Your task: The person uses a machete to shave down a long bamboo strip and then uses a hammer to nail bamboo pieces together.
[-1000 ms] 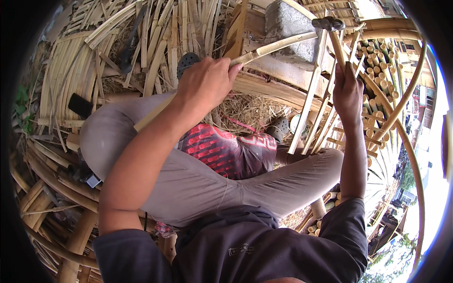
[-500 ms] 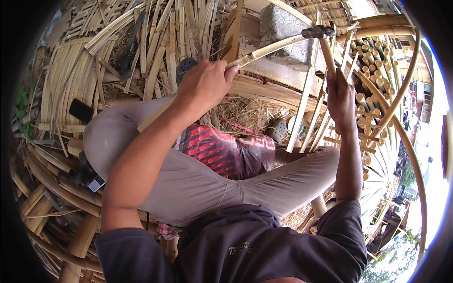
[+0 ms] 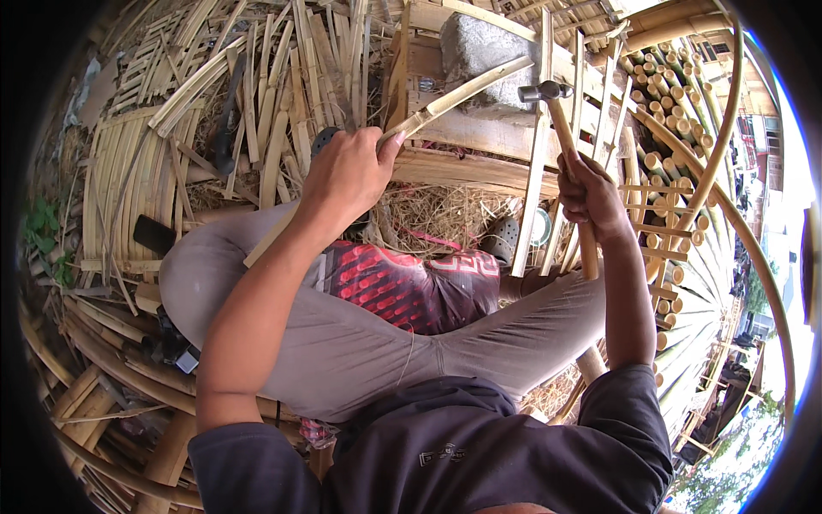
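My left hand [image 3: 349,171] is closed round a bamboo strip [image 3: 462,92], its far end slanting up to the right over a grey concrete block [image 3: 488,56]. Part of the strip also shows below my wrist. In my right hand [image 3: 591,195] is a hammer [image 3: 562,124], gripped partway along its wooden handle. The dark metal head sits just right of the strip's tip, apart from it, in front of the block. Several upright bamboo slats [image 3: 537,154] stand beside my right hand. A dark cloth with red print [image 3: 385,283] lies across my crossed legs.
Wooden planks [image 3: 462,176] support the block. Loose bamboo strips [image 3: 282,94] and a woven slat panel [image 3: 141,180] spread over the left. Cut bamboo poles [image 3: 672,103] are stacked at the right, near long bent poles [image 3: 728,111]. A black phone-like object [image 3: 154,234] lies beside my left knee.
The hammer has moved left and down, its handle now slanting more. My left hand has shifted slightly left and down with the bamboo strip, whose tip now shows apart from the hammer head.
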Available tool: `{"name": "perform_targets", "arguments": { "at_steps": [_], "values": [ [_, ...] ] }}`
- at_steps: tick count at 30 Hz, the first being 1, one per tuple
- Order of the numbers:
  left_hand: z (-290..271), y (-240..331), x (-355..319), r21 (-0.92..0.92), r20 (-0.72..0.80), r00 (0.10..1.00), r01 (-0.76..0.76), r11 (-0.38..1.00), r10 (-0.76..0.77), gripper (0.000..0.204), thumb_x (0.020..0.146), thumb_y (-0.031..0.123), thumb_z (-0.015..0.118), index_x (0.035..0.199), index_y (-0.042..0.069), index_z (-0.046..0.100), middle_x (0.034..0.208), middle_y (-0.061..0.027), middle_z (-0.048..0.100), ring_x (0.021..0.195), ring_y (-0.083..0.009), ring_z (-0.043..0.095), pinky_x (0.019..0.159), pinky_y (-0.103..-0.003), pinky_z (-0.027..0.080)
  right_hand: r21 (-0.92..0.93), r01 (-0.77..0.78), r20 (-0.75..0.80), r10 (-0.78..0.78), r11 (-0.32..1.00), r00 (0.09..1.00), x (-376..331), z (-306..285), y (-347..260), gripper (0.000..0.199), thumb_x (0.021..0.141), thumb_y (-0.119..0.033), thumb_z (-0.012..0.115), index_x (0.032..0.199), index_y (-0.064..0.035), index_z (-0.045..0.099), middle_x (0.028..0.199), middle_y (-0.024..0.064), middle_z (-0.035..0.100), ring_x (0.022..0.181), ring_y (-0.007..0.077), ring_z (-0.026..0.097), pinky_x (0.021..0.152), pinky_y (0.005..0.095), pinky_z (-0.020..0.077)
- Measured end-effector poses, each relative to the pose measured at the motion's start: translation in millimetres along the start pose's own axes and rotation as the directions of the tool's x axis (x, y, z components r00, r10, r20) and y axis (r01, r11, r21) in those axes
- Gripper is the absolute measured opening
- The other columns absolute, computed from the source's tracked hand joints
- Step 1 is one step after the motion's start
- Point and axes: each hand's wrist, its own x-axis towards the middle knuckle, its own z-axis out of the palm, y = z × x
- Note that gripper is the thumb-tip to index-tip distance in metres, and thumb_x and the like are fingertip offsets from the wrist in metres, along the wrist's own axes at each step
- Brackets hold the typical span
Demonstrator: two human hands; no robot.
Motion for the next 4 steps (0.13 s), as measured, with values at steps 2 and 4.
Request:
{"name": "perform_targets", "arguments": {
  "at_steps": [2, 4],
  "values": [
    [1, 0, 0, -0.006, 0.002, 1.000, 0.015, 1.000, -0.015, 0.049, 0.101, 0.042, 0.053, 0.080, -0.002, 0.060, 0.069, -0.0258, 0.061, 0.071, -0.0492, 0.059, 0.063, -0.054, 0.047, 0.091, -0.051, 0.091, 0.042, 0.995, 0.995, -4, 7, 15, 0.029, 0.105, -0.039, 0.047, 0.093, -0.0134, 0.048, 0.065, -0.0087, 0.033, 0.050, 0.0028, 0.031, 0.040, 0.0200, 0.0240],
    [3, 0, 1, -0.007, 0.007, 1.000, 0.023, 1.000, -0.023, 0.050, 0.101, 0.042, 0.053, 0.080, -0.002, 0.060, 0.070, -0.0259, 0.061, 0.072, -0.0491, 0.060, 0.064, -0.054, 0.047, 0.222, -0.142, 0.165, 0.107, 0.964, 0.981, -8, 16, 31, 0.029, 0.105, -0.041, 0.048, 0.099, -0.0130, 0.050, 0.064, -0.0083, 0.033, 0.048, 0.0022, 0.030, 0.037, 0.0186, 0.0241]
  ]
}}
